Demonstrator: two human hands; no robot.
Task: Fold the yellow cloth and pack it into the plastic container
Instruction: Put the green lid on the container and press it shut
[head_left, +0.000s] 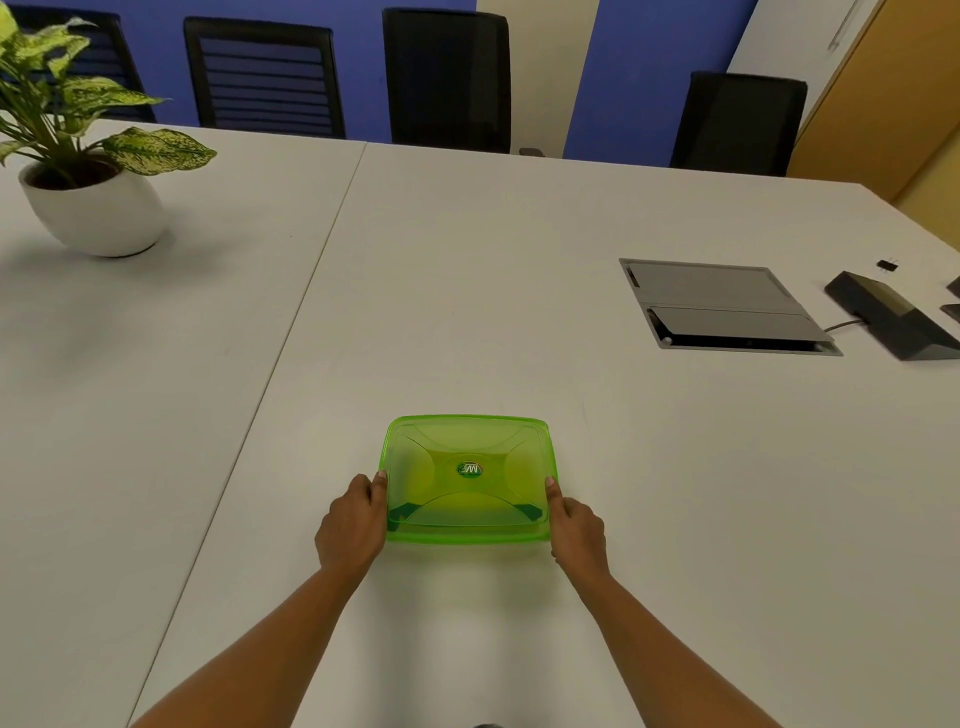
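A translucent green plastic container (467, 452) with its lid on rests on the white table (467, 286), near the front edge. A yellowish tint shows through the lid, but I cannot make out the yellow cloth as such. My left hand (350, 525) grips the container's left side, thumb on the lid's rim. My right hand (576, 525) grips the right side the same way. A small round sticker sits at the lid's centre.
A potted plant in a white pot (93, 213) stands at the far left. A grey cable hatch (722, 306) is set into the table at right, with a dark desk device (888, 312) beyond it. Several black chairs (447, 78) line the far edge.
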